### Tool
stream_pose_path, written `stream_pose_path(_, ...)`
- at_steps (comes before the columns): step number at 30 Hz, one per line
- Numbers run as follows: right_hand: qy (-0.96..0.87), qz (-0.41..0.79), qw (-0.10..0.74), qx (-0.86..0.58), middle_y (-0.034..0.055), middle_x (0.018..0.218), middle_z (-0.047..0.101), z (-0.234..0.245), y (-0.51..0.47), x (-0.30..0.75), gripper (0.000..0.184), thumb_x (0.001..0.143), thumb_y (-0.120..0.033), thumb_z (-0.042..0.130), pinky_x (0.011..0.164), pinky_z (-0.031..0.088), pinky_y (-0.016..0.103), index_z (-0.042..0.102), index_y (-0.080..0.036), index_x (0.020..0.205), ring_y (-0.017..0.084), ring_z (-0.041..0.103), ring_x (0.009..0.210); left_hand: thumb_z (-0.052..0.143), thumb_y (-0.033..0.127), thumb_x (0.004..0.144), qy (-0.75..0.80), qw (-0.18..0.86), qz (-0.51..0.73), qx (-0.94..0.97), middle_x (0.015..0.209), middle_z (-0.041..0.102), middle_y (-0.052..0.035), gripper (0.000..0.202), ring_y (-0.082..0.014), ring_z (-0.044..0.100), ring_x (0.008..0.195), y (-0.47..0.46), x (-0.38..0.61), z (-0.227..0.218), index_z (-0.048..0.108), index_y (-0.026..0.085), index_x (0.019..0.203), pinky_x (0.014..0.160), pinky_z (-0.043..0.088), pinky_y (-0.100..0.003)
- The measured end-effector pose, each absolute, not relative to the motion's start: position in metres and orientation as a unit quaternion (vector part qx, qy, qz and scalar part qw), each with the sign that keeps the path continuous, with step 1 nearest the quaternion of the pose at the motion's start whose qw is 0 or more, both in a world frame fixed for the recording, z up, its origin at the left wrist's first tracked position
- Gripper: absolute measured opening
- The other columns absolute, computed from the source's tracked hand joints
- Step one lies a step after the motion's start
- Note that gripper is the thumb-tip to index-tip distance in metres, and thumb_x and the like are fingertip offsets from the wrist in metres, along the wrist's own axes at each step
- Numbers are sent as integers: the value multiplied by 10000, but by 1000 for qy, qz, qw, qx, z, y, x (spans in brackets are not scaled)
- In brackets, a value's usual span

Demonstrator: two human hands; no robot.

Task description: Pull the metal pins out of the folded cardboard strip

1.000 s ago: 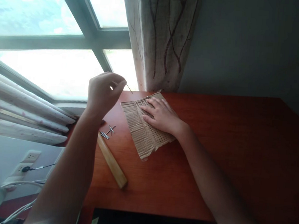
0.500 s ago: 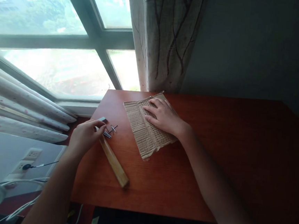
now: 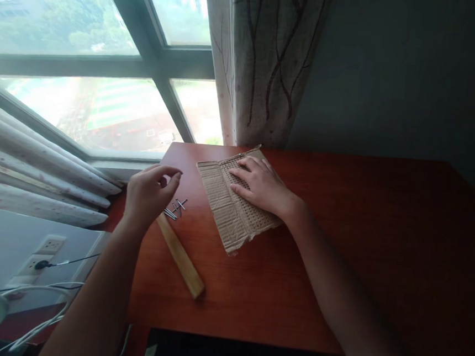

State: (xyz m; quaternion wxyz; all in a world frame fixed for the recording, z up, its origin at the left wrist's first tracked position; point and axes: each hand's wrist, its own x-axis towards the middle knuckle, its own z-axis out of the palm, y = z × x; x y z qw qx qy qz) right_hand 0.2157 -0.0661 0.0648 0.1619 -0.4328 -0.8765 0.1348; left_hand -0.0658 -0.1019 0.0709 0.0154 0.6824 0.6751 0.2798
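Note:
My left hand (image 3: 148, 195) hovers over the table's left side, thumb and forefinger tips brought together in a pinch. Whatever may be between them is too small to make out. Just beside it lie several loose nails (image 3: 180, 203), some crossing each other. A hammer with a wooden handle (image 3: 181, 257) rests below that hand, which hides its head. My right hand (image 3: 262, 185) lies flat with fingers spread on a torn piece of corrugated cardboard (image 3: 224, 204). Rows of small holes mark the cardboard's right part, partly covered by the hand.
The reddish-brown table (image 3: 364, 255) reaches far to the right. Behind it hang a patterned curtain (image 3: 268, 64) and a dark wall. A window (image 3: 85, 109) is at the left, above a wall socket (image 3: 51, 246) and white cables (image 3: 40, 288).
My left hand has risen and moved slightly right, away from the nails, and now covers the hammer's head. My right hand and the cardboard have stayed in place.

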Motion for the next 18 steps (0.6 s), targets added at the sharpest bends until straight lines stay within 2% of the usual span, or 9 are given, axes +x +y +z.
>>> stream_pose_path(4, -878, 136, 162, -430, 137, 1474, 504, 66, -66, 215, 487, 1003, -468, 479, 1197, 234, 534, 596, -212, 1400, 307, 367, 1417, 599, 387, 883, 601, 33, 311, 736, 852, 723, -46, 258, -140, 595, 651, -76, -29, 86, 762, 199, 953, 646, 462, -280)
stream_pose_path(8, -878, 133, 164, -430, 128, 1479, 505, 66, -66, 215, 482, 999, -466, 487, 1189, 243, 526, 601, -220, 1397, 311, 372, 1414, 611, 324, 891, 545, 67, 297, 781, 895, 750, -64, 223, -159, 628, 698, -46, 7, 90, 771, 201, 984, 669, 489, -310)
stream_pose_path(11, -880, 125, 165, -426, 122, 1460, 522, 67, -66, 214, 468, 995, -457, 497, 1181, 258, 523, 610, -229, 1389, 309, 392, 1395, 636, 309, 914, 554, 86, 256, 787, 978, 749, -70, 184, -193, 668, 818, -27, 26, 85, 753, 235, 1034, 747, 535, -347)
stream_pose_path(15, -883, 120, 163, -424, 118, 1455, 529, 71, -67, 214, 466, 996, -458, 500, 1187, 259, 510, 613, -229, 1386, 300, 392, 1399, 602, 350, 972, 557, 89, 236, 792, 1269, 638, -103, 282, -218, 641, 1065, -14, 42, 77, 650, 221, 1217, 906, 562, -406)
stream_pose_path(18, -880, 121, 158, -432, 122, 1462, 523, 73, -68, 214, 467, 997, -459, 503, 1195, 249, 508, 618, -220, 1382, 300, 384, 1412, 587, 362, 983, 557, 79, 247, 789, 1326, 594, -114, 328, -221, 624, 1108, -8, 52, 77, 609, 204, 1270, 932, 559, -425)
